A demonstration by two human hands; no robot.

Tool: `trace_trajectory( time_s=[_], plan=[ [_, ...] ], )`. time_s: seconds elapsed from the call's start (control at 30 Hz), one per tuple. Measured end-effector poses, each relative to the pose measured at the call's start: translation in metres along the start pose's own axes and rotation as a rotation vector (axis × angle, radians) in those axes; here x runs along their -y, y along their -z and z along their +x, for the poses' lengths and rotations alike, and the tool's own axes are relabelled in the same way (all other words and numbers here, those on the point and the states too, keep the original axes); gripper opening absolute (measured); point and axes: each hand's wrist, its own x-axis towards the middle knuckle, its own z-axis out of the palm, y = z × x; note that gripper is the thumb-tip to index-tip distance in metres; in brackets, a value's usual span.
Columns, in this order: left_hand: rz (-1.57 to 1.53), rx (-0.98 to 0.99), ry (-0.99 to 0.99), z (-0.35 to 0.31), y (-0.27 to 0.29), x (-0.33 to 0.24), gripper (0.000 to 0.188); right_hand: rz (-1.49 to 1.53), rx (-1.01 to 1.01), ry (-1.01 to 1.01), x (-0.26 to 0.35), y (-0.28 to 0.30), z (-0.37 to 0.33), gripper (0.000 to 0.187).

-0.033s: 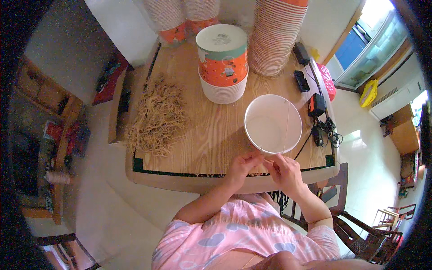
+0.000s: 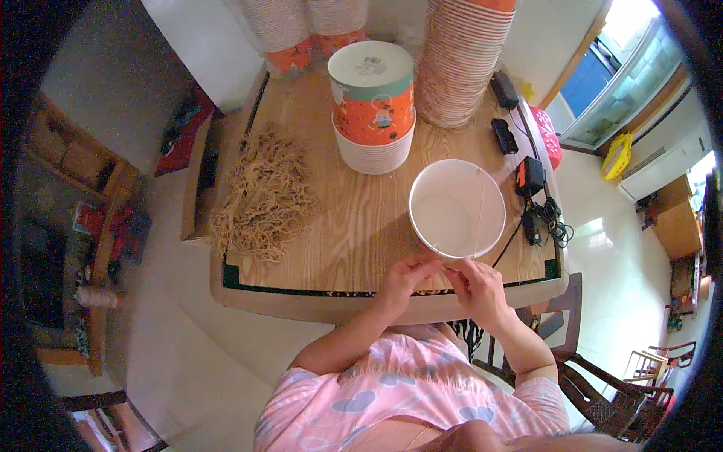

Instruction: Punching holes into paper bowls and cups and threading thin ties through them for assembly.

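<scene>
A white paper bucket [image 2: 457, 211] stands open-topped at the table's near right. Across its mouth a thin pale string [image 2: 480, 215] runs from the far rim to the near rim. At the near rim my left hand [image 2: 409, 280] is closed in a pinch, beside a short bit of string showing at the edge. My right hand [image 2: 476, 286] pinches close to it, below where the long strand meets the rim. Both hands' fingertips nearly meet and hide the string's ends. A tangled heap of tan strings [image 2: 263, 200] lies on the table's left side.
An upturned orange and green bucket [image 2: 374, 113] sits on nested white ones behind the work. A tall bucket stack [image 2: 463, 64] rises at the back right, with more stacks [image 2: 290, 34] at back left. Black adapters [image 2: 530, 177] and cables line the right edge of the wooden table [image 2: 346, 218].
Almost nothing differs. My fingers shift very slightly at the near rim, and the bucket stays in place.
</scene>
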Motion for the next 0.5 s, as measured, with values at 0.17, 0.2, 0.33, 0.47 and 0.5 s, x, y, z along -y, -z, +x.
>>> trace_trajectory(
  time_s=[0.17,0.2,0.33,0.47,0.5],
  plan=[
    [0.055,0.033,-0.066,0.004,0.002,-0.002,0.013,0.011,-0.105,0.084,-0.002,-0.001,0.003,0.009],
    [0.059,0.029,-0.048,0.005,0.003,-0.002,0.013,0.016,-0.114,0.097,-0.002,-0.001,0.003,0.009],
    [-0.019,0.063,-0.055,0.012,0.009,0.008,0.015,-0.025,-0.093,0.143,-0.003,0.004,0.005,0.009],
    [-0.070,0.138,-0.077,0.023,0.020,0.017,0.011,0.006,-0.077,0.121,-0.003,0.011,0.007,0.009],
    [-0.215,0.139,-0.010,0.024,0.019,0.016,0.012,0.013,-0.085,0.142,-0.004,0.012,0.007,0.010]
  ],
)
